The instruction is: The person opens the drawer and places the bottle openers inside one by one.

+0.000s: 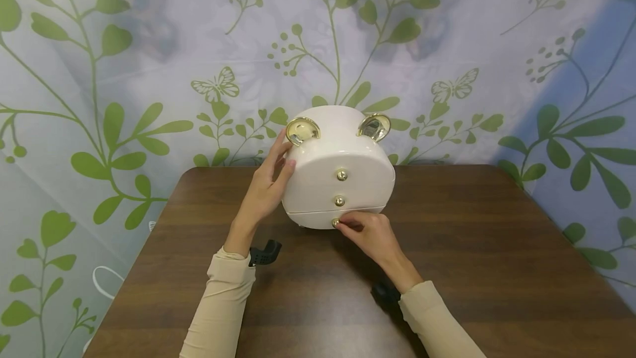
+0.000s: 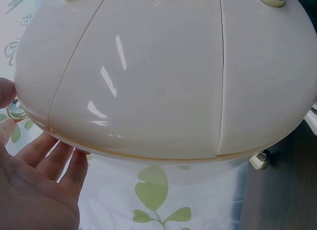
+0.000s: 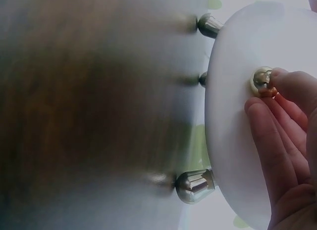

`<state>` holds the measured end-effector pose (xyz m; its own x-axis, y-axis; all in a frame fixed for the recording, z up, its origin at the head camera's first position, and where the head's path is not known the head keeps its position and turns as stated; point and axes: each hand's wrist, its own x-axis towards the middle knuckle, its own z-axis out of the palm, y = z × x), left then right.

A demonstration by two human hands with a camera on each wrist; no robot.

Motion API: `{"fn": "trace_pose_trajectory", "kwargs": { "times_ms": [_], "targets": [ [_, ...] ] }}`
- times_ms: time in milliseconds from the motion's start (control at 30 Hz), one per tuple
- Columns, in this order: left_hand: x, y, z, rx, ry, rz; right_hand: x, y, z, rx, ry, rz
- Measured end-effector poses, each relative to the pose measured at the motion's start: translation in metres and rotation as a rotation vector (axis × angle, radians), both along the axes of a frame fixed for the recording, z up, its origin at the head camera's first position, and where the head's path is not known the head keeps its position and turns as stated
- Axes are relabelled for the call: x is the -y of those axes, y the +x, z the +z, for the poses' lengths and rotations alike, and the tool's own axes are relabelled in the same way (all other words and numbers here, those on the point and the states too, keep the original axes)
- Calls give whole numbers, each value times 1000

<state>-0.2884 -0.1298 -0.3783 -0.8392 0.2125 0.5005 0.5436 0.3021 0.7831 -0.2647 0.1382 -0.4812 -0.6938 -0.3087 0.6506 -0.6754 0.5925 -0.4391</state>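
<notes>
A glossy white drawer box [image 1: 343,131] with a rounded outline and two gold ears [image 1: 303,130] stands on the table. Three gold knobs run down its front, and a seam sets off the bottom drawer [image 1: 313,219]. Between thumb and fingers, my right hand [image 1: 370,233] pinches the lowest knob [image 3: 262,80]. My left hand [image 1: 265,187] rests along the box's left side, below the ear. In the left wrist view its fingers [image 2: 72,170] lie against the edge, with the thumb at the front. The drawer front sits flush with the rest of the face.
The brown wooden table [image 1: 477,247] reaches back to a cloth backdrop [image 1: 462,26] printed with green leaves and butterflies. Small metal feet [image 3: 194,185] hold the box off the tabletop. Black wrist mounts [image 1: 265,252] stick out near both cuffs. A white loop [image 1: 103,283] hangs by the table's left edge.
</notes>
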Motion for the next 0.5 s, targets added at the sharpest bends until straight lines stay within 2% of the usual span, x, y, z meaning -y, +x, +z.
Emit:
{"fn": "trace_pose_trajectory", "kwargs": {
  "times_ms": [500],
  "targets": [
    [1, 0, 1, -3, -10, 4, 0, 3, 5, 81, 15, -3]
  ]
}}
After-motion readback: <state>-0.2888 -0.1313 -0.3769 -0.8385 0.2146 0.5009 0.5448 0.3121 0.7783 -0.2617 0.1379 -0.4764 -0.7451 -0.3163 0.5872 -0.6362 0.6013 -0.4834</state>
